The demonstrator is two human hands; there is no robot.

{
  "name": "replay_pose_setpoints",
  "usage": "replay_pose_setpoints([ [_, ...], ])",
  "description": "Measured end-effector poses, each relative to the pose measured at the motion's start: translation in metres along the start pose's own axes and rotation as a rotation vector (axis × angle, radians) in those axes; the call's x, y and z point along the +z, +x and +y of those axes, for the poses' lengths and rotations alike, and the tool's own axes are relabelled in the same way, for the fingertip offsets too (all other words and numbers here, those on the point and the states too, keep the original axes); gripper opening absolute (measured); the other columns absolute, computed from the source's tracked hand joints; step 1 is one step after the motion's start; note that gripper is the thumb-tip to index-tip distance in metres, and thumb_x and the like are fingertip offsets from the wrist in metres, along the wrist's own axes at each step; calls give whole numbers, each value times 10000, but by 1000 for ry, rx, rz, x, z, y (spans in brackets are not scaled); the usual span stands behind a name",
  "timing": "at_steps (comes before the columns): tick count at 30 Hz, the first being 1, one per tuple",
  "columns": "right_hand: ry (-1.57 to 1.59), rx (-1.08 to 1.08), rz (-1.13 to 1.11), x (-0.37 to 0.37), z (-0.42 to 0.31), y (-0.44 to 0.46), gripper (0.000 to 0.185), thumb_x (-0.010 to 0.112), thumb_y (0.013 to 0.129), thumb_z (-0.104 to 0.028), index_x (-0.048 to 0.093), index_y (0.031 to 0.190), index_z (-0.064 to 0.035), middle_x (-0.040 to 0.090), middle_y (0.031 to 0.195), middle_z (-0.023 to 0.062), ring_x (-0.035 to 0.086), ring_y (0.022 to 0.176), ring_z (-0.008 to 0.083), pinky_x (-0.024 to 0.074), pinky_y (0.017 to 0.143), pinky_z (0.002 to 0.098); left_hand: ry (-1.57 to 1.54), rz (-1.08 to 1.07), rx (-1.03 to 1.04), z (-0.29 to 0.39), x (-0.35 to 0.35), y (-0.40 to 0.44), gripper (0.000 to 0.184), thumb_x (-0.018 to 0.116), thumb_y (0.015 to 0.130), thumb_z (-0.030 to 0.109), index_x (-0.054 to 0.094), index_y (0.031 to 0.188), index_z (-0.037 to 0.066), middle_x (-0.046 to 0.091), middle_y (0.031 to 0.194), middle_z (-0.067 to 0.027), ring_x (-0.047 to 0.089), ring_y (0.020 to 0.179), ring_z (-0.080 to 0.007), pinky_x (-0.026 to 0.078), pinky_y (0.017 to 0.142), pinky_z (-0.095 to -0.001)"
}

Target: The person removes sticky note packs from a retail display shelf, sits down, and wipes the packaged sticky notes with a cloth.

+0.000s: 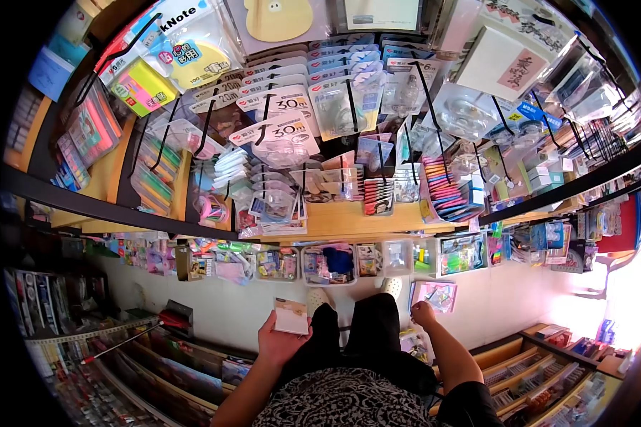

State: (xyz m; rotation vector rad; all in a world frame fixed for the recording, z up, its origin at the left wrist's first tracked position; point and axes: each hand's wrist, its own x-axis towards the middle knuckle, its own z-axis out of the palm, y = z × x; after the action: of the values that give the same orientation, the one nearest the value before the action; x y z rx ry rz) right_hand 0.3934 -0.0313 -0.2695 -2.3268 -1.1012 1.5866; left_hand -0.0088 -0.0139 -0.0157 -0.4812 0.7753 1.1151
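A shop aisle with a pale floor point(506, 306). Toward seven o'clock, the left hand point(281, 345), partly curled, cradles a small pad point(290, 318); best kept level, thumb on its edge. Toward half past four, the right hand point(424, 313) looks curled by a pink packet point(441, 295), grip unclear. Tubs point(328, 282) sit at six, hanging packs point(331, 107) at twelve.

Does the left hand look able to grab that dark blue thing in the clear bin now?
Probably not: the left hand is occupied, holding a small flat item, though the dark blue thing looks uncovered.
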Motion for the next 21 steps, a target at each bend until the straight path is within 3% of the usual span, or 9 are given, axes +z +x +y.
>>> replay_pose_setpoints([
  [3, -20, -16, 51, 19, 15, 11, 118, 526, 747, -104, 564, 760, 6, 589, 608, 95, 583, 495, 172, 487, 447, 292, 47, -35, -8, 6, 1, -1, 507, 490, 837, 414, 408, 1210, 81, 442, 1197, -158, 419, 1091, -373, 348, 897, -478],
  [6, -164, -166, 135, 44, 19, 35, 129, 535, 742, -121, 573, 761, 0, 588, 607, 99, 581, 481, 163, 487, 440, 297, 71, -24, -26, 12, -9, 2, 522, 486, 839, 417, 401, 1223, 73, 452, 1193, -160, 423, 1096, -378, 345, 905, -484],
  [8, -273, -178, 88, 60, 8, 46, 201, 510, 749, -186, 607, 792, -16, 615, 739, 155, 606, 679, 269, 495, 613, 371, 75, -9, -43, 16, -24, 6, 536, 483, 840, 422, 396, 1230, 64, 459, 1193, -158, 424, 1104, -377, 344, 911, -488],
  [10, -453, -257, 5, 55, -64, 18, 271, 459, 770, -230, 630, 814, -24, 611, 885, 208, 573, 873, 369, 462, 783, 428, 41, -24, -66, 18, -37, 11, 553, 482, 840, 427, 391, 1238, 54, 453, 1210, -163, 427, 1114, -372, 345, 914, -491],
  [11, -442, -227, -3, 59, -93, 6, 280, 440, 792, -221, 625, 813, -13, 606, 921, 186, 566, 890, 358, 456, 797, 423, 19, -31, -76, 19, -44, 15, 562, 481, 840, 430, 388, 1242, 49, 450, 1218, -165, 428, 1118, -369, 346, 916, -493],
  [14, -698, -461, -131, 107, -81, 54, 275, 422, 798, -191, 622, 817, -4, 610, 925, 176, 564, 898, 356, 454, 810, 410, -17, -96, -80, 22, -65, 29, 585, 492, 835, 435, 382, 1253, 41, 436, 1245, -175, 422, 1138, -364, 347, 926, -493],
  [19, -659, -672, -136, 174, -102, 93, 207, 471, 765, -201, 604, 758, -43, 595, 809, 188, 567, 815, 363, 461, 727, 421, -170, -308, -146, 36, -107, 65, 656, 552, 806, 419, 343, 1294, 34, 411, 1278, -180, 400, 1166, -374, 343, 953, -490],
  [21, -566, -533, -117, 209, -110, 109, 208, 496, 762, -224, 610, 772, -50, 596, 803, 179, 570, 821, 356, 460, 736, 418, -160, -333, -109, 44, -126, 83, 655, 548, 807, 423, 346, 1295, 35, 410, 1281, -180, 400, 1170, -366, 345, 950, -487],
])
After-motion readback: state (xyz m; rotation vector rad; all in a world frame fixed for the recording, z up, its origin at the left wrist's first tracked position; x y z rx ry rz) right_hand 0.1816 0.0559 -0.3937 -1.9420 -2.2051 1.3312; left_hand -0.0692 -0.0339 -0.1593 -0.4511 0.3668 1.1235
